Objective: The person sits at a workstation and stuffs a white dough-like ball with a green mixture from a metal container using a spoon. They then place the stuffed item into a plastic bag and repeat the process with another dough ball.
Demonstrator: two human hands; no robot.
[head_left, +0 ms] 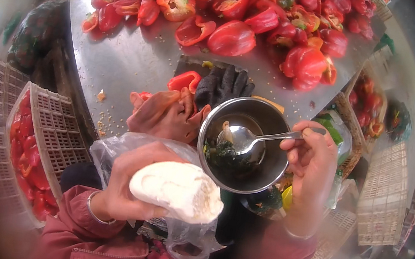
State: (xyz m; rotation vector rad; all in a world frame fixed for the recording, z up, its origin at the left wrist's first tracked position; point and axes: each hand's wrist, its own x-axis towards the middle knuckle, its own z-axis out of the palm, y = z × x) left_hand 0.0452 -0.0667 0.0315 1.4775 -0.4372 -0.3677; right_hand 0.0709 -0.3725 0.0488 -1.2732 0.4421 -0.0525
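My left hand is closed around a thick white steamed bun, whose right end is rough and bitten or torn. A clear plastic bag lies behind and beneath this hand. Between thumb and fingers, my right hand grips the handle of a metal spoon. The spoon's bowl is inside a round steel bowl, over dark cooked greens and some liquid. Just left of the steel bowl lie brownish rubber gloves, and behind it a black glove.
Cut red peppers are heaped across the far side of the metal table, with pale seeds scattered about. A plastic crate of red pepper pieces stands at the left. More crates are at the right, near a clear bottle with a green label.
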